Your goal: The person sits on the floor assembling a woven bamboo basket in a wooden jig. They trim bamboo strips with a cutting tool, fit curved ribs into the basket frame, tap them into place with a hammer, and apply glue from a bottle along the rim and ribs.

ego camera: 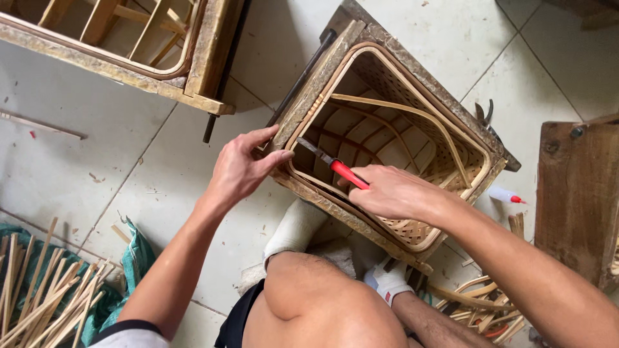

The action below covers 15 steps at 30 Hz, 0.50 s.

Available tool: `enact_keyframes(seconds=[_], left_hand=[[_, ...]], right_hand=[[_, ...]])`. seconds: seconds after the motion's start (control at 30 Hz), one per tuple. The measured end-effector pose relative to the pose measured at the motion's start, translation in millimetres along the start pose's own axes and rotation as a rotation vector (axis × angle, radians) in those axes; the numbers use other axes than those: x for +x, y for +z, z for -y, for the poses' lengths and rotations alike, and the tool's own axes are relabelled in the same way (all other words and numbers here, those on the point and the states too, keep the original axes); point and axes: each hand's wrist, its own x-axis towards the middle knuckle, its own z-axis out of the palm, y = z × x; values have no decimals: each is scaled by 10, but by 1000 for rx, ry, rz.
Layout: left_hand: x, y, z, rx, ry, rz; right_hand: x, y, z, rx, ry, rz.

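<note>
Starting at the lower left corner of the tiled floor, I see a bundle of split bamboo strips lying on a green sack. Along the top left edge sits another wooden frame with slats inside.

Next comes my left hand: it is partly open, thumb and fingers pinched over the near left corner of the wooden mould, bracing it (the palm itself does not seem to press down). The mould surrounds a woven bamboo basket, which fills its opening and stands on the floor just beyond my socked foot.

My right hand is closed around the red handle of a knife, whose dark blade points left toward the basket's rim near the left thumb. I judge the step in hand to be trimming or prying at the rim strip along the near edge. The next move calls for a steady brace and a shallow blade angle, kept away from that thumb.

Farther right, a small glue bottle with a red tip lies on the floor, beside a wooden board at the right edge. Curved offcuts lie near the bottom right.
</note>
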Motion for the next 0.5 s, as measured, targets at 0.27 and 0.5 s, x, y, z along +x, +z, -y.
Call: enact_keyframes(seconds=[0.27,0.5], left_hand=[[161,97,182,-159,16,23],[159,44,56,-209,-41,63]], right_hand=[[5,-78,126,-98,-114,-55],[72,79,34,-95,-76,-71]])
